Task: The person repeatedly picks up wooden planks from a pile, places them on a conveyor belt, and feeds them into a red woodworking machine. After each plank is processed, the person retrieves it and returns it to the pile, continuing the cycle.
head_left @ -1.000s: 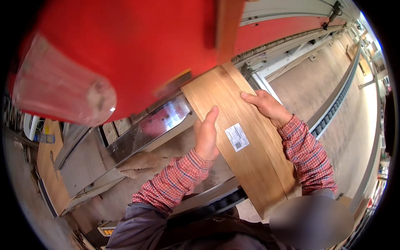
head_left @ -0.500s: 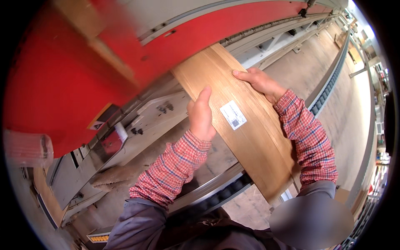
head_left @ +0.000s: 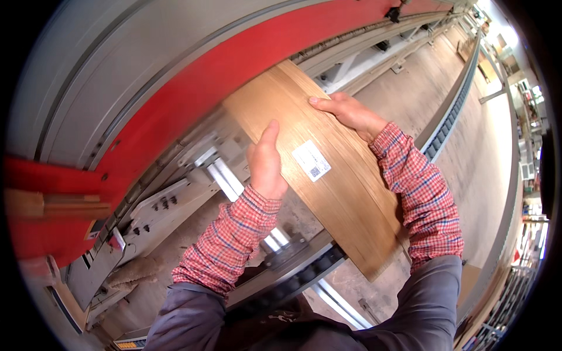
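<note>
So I've got this wooden board [head_left: 345,202] up in both hands, and the main thing that's changed over the last second is what's around it, not how I'm holding it. The big red block that took up the top left has slid toward the lower left of my view, and now a grey panel [head_left: 134,64] fills that corner with a red strip [head_left: 193,96] along its lower edge. A shiny metal bar [head_left: 227,180] has come into view under my left side too. Looks to me like I've shifted rightward along the machine, board and all.

Grip is the same as before: left hand [head_left: 268,164] closed on the board's left edge, right hand [head_left: 351,114] clamped on its right edge with the thumb on top. Fingers underneath are hidden, so I can't tell how far they wrap. The white label [head_left: 311,161] is face up between my hands.

The board slants from the red strip at its far end down toward me, near the black-rollered track [head_left: 316,275]. Can't tell whether the far end touches the machine. My read: I'm mid-handling, the hold looks steady, and it isn't let go of yet.
</note>
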`<state>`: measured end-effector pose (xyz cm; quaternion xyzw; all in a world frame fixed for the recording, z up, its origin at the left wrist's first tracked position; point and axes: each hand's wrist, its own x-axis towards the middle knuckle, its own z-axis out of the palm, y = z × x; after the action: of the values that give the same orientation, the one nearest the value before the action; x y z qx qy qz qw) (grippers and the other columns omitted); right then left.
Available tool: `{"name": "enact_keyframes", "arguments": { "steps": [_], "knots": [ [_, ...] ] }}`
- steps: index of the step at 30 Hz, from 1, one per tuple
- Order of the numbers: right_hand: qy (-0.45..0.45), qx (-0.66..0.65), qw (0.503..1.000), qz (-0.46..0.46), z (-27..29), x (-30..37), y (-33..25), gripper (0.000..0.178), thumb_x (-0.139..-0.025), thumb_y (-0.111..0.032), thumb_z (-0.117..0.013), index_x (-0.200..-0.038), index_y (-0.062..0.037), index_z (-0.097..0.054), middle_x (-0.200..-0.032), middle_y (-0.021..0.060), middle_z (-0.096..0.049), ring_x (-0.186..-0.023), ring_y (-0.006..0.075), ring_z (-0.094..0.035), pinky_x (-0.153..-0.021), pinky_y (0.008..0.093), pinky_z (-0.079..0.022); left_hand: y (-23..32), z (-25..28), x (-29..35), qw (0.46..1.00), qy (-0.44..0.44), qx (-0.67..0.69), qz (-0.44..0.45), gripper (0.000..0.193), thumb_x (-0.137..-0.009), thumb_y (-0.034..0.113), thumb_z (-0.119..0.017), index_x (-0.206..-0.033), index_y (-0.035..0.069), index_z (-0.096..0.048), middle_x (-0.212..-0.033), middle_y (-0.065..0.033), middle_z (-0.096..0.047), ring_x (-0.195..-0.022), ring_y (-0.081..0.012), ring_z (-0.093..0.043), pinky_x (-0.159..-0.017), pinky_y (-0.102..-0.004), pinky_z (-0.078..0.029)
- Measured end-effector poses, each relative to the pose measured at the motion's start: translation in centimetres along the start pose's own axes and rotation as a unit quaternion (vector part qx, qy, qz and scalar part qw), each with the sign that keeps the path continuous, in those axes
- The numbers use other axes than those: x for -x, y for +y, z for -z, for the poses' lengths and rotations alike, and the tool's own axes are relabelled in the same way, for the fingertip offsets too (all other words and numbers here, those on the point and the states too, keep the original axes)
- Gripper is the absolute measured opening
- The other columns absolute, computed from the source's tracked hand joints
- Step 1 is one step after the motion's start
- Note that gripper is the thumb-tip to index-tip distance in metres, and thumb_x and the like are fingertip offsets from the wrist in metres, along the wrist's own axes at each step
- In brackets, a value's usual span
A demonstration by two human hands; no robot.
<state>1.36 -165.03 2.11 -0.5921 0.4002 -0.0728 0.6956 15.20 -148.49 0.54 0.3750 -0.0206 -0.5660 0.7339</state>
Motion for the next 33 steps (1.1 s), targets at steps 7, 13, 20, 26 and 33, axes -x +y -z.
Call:
{"name": "enact_keyframes", "arguments": {
  "steps": [7,13,20,26,33],
  "knots": [
    [0.007,0.003,1.000,0.007,7.9,-1.1,-0.3,0.048,-0.099,-0.034,-0.065,-0.118,0.0096,-0.065,-0.099,0.0140,-0.074,-0.079,0.0145,-0.073,-0.066,0.0271,-0.060,-4.6,-5.2,-4.9,1.000,0.003,0.002,-0.018,0.043,-0.102,0.021,-0.056,-0.131,-0.011,-0.053,-0.126,-0.0180,-0.064,-0.108,-0.0269,-0.068,-0.092,-0.0384,-0.055],
    [0.065,0.169,0.983,-0.038,14.4,-1.0,-3.4,0.063,-0.095,-0.050,-0.066,-0.122,0.0073,-0.064,-0.106,0.0176,-0.073,-0.091,0.0208,-0.073,-0.079,0.0320,-0.059,-8.5,-9.8,-10.0,0.999,-0.014,-0.019,-0.040,0.044,-0.104,0.022,-0.052,-0.137,-0.007,-0.047,-0.132,-0.0177,-0.060,-0.115,-0.0290,-0.064,-0.098,-0.0407,-0.053],
    [0.391,0.307,0.843,0.203,18.5,8.9,-1.8,0.067,-0.099,-0.052,-0.055,-0.133,0.0058,-0.050,-0.126,0.0271,-0.063,-0.117,0.0364,-0.063,-0.101,0.0433,-0.048,-12.3,-16.8,-14.6,0.999,0.012,-0.011,-0.037,0.045,-0.100,0.019,-0.058,-0.134,-0.009,-0.048,-0.129,-0.0185,-0.062,-0.112,-0.0300,-0.065,-0.095,-0.0421,-0.055],
    [0.530,0.222,0.811,0.108,13.5,35.5,6.4,0.047,-0.102,-0.020,-0.058,-0.142,0.0029,-0.049,-0.132,0.0156,-0.060,-0.127,0.0258,-0.056,-0.108,0.0388,-0.043,-16.8,-22.6,-18.8,0.999,0.018,-0.003,-0.051,0.043,-0.097,0.018,-0.062,-0.129,-0.009,-0.053,-0.124,-0.0183,-0.064,-0.108,-0.0306,-0.067,-0.092,-0.0433,-0.056],
    [0.726,-0.021,0.678,-0.113,-3.7,57.6,18.9,0.038,-0.102,-0.017,-0.060,-0.133,0.0026,-0.050,-0.111,0.0097,-0.062,-0.101,0.0186,-0.061,-0.091,0.0317,-0.048,-23.3,-25.2,-31.6,0.996,-0.057,-0.066,-0.012,0.050,-0.101,0.040,-0.051,-0.129,0.000,-0.054,-0.122,-0.0179,-0.065,-0.108,-0.0334,-0.067,-0.094,-0.0494,-0.055]
  ]
}}
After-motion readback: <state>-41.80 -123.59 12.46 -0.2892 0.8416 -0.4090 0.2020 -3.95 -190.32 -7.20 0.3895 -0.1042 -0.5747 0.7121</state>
